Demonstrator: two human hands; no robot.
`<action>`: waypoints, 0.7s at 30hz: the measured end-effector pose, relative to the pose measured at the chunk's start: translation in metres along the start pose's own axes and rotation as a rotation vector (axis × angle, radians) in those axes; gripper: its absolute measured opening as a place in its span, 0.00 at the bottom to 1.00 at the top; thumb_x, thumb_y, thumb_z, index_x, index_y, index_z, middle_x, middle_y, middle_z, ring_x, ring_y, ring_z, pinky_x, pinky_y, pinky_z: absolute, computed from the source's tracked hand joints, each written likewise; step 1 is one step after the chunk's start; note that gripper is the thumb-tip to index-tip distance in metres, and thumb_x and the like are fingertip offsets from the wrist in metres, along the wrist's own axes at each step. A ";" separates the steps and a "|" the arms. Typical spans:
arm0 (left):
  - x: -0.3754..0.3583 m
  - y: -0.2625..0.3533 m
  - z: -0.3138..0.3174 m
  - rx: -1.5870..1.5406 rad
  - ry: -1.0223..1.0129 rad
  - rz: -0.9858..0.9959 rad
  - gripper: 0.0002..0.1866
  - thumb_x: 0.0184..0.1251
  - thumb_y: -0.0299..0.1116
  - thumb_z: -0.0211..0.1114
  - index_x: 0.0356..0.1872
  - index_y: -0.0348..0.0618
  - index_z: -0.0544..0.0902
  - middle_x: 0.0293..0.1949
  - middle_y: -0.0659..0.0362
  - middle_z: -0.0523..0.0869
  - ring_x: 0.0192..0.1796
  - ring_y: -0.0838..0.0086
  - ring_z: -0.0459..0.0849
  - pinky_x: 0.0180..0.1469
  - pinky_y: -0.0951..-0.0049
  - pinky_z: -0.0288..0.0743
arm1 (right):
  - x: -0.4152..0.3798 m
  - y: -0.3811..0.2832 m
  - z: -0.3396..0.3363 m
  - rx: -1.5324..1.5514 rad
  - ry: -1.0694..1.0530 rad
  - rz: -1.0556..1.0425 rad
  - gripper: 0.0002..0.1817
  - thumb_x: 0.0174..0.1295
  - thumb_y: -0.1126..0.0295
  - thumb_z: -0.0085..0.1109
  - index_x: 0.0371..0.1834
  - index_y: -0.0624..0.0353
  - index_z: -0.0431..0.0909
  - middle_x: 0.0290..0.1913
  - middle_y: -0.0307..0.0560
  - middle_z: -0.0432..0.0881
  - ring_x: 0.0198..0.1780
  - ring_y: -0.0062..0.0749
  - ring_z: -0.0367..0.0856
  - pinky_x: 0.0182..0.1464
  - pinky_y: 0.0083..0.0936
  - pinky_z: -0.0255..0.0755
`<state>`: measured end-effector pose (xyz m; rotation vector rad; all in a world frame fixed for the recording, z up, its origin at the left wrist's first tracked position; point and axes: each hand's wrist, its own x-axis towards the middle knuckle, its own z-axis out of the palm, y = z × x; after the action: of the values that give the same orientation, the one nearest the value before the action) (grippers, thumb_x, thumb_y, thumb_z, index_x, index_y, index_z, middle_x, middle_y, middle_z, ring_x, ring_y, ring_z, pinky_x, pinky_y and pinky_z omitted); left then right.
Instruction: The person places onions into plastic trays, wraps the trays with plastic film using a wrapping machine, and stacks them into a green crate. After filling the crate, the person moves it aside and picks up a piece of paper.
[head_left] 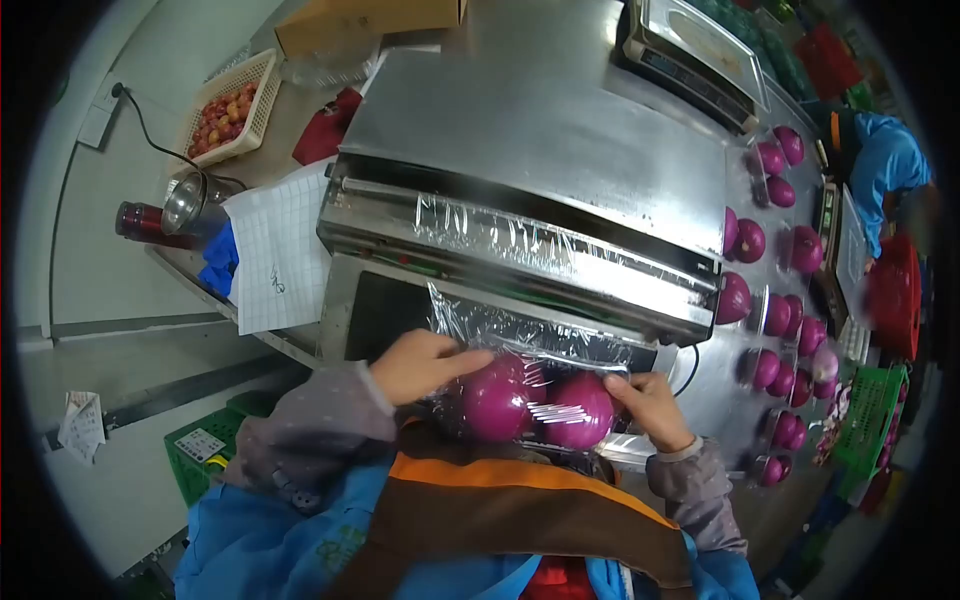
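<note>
Two purple onions (497,402) lie side by side under clear plastic film, close to my body. My left hand (425,365) is at the pack's left side, its thumb and fingers closed on the film. At the right side, my right hand (645,400) pinches the film's edge beside the second onion (580,412). Clear film (470,315) stretches from the pack up toward the metal wrapping machine (540,150). Beneath the pack is the machine's dark plate (385,310). Any tray under the onions is hidden.
Packs of onions (780,315) stand on the metal table at the right. Two scales (690,55), a red basin (893,295) and a green crate (868,420) are there too. A person in blue (888,160) is at far right. A fruit basket (262,110) and papers (280,250) lie left.
</note>
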<state>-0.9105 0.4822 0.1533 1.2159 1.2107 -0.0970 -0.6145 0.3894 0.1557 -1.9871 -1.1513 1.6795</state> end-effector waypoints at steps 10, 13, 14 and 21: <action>-0.017 -0.035 0.045 -0.712 0.613 0.330 0.10 0.67 0.31 0.53 0.25 0.43 0.72 0.24 0.68 0.73 0.26 0.88 0.68 0.28 0.85 0.60 | -0.025 0.026 0.026 0.795 0.324 0.017 0.15 0.63 0.58 0.50 0.25 0.56 0.71 0.21 0.31 0.69 0.19 0.14 0.61 0.21 0.14 0.55; -0.016 -0.053 0.042 -0.540 0.866 0.436 0.12 0.65 0.29 0.55 0.21 0.39 0.68 0.20 0.63 0.72 0.22 0.83 0.69 0.24 0.75 0.63 | -0.031 0.017 0.033 1.194 0.347 0.210 0.18 0.65 0.57 0.48 0.19 0.50 0.63 0.15 0.28 0.60 0.14 0.13 0.51 0.14 0.14 0.42; -0.018 -0.054 0.035 -0.257 0.987 0.411 0.11 0.64 0.29 0.56 0.22 0.40 0.69 0.20 0.61 0.72 0.20 0.79 0.69 0.23 0.73 0.63 | -0.030 0.023 0.032 1.014 0.403 0.099 0.17 0.65 0.57 0.49 0.19 0.50 0.63 0.15 0.27 0.60 0.14 0.13 0.53 0.14 0.15 0.44; 0.043 -0.020 0.035 0.715 0.981 0.659 0.06 0.63 0.36 0.54 0.33 0.46 0.71 0.27 0.56 0.77 0.30 0.61 0.79 0.25 0.65 0.69 | 0.031 0.014 0.054 -0.590 0.865 -0.583 0.10 0.61 0.69 0.51 0.23 0.60 0.69 0.21 0.55 0.70 0.23 0.49 0.70 0.25 0.37 0.62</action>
<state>-0.8817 0.4701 0.1035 2.3960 1.5681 0.6869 -0.6597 0.3886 0.1104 -2.0096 -1.6911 0.1340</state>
